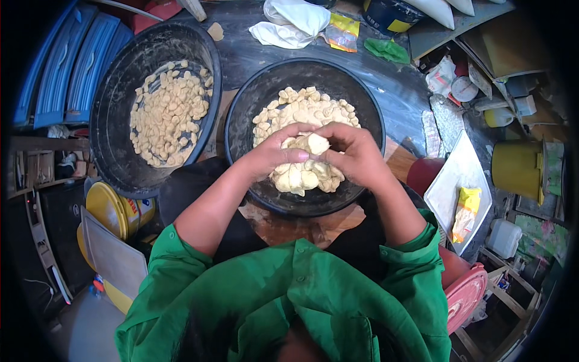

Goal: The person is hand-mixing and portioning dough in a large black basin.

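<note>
My left hand and my right hand meet over a round black basin in front of me. Between their fingers they hold a pale lump of dough, fingers and thumbs closed on it from both sides. Under and just in front of the hands lies a lumpy mass of dough. Many small dough pieces cover the far part of the basin floor. My palms and part of the held lump are hidden by the fingers.
At the left, a second black basin holds more small dough pieces. White bags and a yellow packet lie on the dark table beyond. A white board with another packet is at the right. Yellow buckets stand lower left.
</note>
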`<state>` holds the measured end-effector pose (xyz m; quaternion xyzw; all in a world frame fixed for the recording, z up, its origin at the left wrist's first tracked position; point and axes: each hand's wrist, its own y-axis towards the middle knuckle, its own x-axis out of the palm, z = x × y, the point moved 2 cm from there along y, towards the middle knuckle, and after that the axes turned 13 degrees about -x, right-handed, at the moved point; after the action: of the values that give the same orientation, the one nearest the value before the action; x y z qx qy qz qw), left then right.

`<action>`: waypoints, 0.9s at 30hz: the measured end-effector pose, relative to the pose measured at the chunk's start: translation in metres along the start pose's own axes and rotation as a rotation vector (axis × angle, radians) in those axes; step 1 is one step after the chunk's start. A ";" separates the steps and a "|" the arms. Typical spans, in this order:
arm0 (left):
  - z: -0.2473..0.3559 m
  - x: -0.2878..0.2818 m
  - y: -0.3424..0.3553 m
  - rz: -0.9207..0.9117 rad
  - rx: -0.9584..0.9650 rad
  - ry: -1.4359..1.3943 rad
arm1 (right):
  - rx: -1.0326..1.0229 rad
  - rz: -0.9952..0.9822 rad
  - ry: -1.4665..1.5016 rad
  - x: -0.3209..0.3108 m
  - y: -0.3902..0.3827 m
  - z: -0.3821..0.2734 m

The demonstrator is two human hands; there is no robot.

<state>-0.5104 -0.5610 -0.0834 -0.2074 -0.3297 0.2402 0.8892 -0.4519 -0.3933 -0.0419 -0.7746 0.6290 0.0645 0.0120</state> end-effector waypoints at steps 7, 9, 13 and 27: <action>-0.004 -0.007 -0.003 0.036 -0.062 -0.109 | -0.088 0.433 0.432 -0.017 0.005 0.005; -0.005 -0.008 -0.003 0.025 -0.062 -0.153 | -0.112 0.606 0.473 -0.018 0.011 -0.007; -0.003 -0.001 -0.006 -0.063 -0.076 -0.202 | -0.111 0.718 0.400 -0.058 0.002 -0.005; -0.004 0.003 0.000 -0.026 -0.056 -0.273 | -0.148 0.416 0.176 -0.005 0.000 -0.001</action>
<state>-0.5055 -0.5598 -0.0844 -0.1931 -0.4568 0.2454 0.8329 -0.4527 -0.3889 -0.0408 -0.6297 0.7673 0.0437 -0.1131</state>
